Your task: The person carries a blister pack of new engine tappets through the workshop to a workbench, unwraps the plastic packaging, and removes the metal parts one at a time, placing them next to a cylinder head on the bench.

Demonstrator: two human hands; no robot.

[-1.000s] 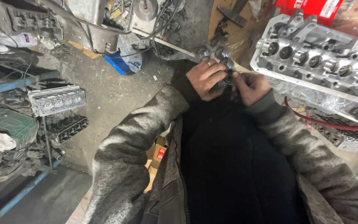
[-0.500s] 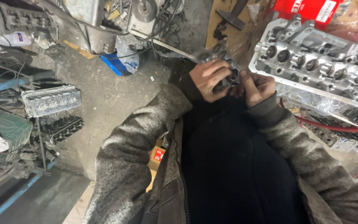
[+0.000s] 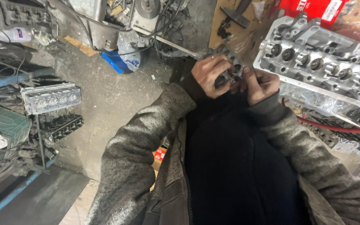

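Had both hands up near the top middle of the frame, close to my chest. My left hand was wrapped around a small grey metal part, fingers curled tight over it, and my right hand was pinching the same part from the other side, thumb on top. Couldn't really make out what the part was. The big aluminium cylinder head sat just to the right, another cylinder head on the blue rack at left.

Silver cylinder head, upper right, on a cluttered bench. Second cylinder head on blue shelving, left. Blue container, possibly plastic, on concrete floor.
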